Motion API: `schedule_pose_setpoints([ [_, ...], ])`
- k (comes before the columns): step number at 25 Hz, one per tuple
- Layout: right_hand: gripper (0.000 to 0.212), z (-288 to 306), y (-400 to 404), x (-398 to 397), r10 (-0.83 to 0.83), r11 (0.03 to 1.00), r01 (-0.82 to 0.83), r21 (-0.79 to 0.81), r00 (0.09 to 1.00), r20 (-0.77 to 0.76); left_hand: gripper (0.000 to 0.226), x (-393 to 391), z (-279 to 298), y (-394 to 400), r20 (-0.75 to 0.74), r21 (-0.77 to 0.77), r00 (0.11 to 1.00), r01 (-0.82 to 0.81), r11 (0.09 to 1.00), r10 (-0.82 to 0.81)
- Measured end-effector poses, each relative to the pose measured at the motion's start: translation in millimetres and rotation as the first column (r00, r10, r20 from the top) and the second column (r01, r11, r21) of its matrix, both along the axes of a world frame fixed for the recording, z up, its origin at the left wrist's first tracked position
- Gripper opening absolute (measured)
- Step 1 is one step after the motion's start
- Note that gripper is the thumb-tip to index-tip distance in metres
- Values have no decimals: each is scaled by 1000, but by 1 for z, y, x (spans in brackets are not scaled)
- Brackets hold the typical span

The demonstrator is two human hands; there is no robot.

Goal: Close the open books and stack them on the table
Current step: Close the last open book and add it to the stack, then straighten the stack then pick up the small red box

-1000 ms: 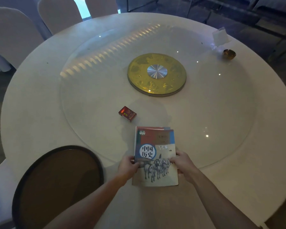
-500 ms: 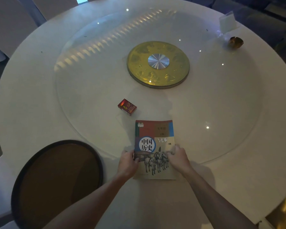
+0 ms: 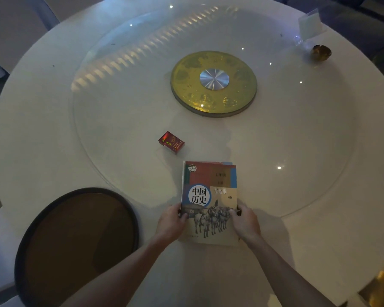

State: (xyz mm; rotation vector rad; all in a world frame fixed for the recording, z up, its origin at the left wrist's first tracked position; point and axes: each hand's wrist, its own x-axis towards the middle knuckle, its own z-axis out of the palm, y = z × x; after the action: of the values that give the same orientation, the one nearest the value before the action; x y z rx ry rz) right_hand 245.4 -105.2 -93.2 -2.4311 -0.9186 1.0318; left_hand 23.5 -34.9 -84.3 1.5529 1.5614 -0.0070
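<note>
A closed history textbook [image 3: 208, 187] with a red, blue and tan cover and horses at the bottom lies flat on the white round table [image 3: 42, 134], near its front edge. The edge of another book shows under it at the top right corner. My left hand [image 3: 172, 220] grips the stack's left edge low down. My right hand [image 3: 244, 220] grips the right edge at the same height, its fingers over the cover.
A small red box [image 3: 171, 142] lies just beyond the books. A gold disc [image 3: 213, 84] marks the centre of the glass turntable. A dark round chair seat [image 3: 75, 238] sits at the front left. A small brass bowl [image 3: 320, 52] and a card stand [image 3: 310, 24] are far right.
Both hands have stayed on the sides of the book stack. The stack sits squarer, with less of the lower book showing. The camera has tilted down and closer.
</note>
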Motion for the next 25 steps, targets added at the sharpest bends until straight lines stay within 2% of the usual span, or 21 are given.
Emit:
schedule_pose_setpoints([
  [2,15,1,-5,-2,-53,997,54,47,998,-37,32,1,-4,0,21,-8,998,-53,999,53],
  [6,18,-2,-5,-6,-68,995,67,70,998,2,28,6,-4,0,86,-75,978,-184,980,190],
  [10,15,-1,-4,-6,-165,984,171,58,982,-96,31,7,-4,0,131,-149,941,-292,945,312],
  [16,17,1,6,1,-258,962,269,34,947,-191,30,16,-4,7,143,-133,927,-328,935,346],
  [25,24,8,48,26,-302,943,323,76,931,-204,31,45,2,58,148,-102,947,-273,957,286],
])
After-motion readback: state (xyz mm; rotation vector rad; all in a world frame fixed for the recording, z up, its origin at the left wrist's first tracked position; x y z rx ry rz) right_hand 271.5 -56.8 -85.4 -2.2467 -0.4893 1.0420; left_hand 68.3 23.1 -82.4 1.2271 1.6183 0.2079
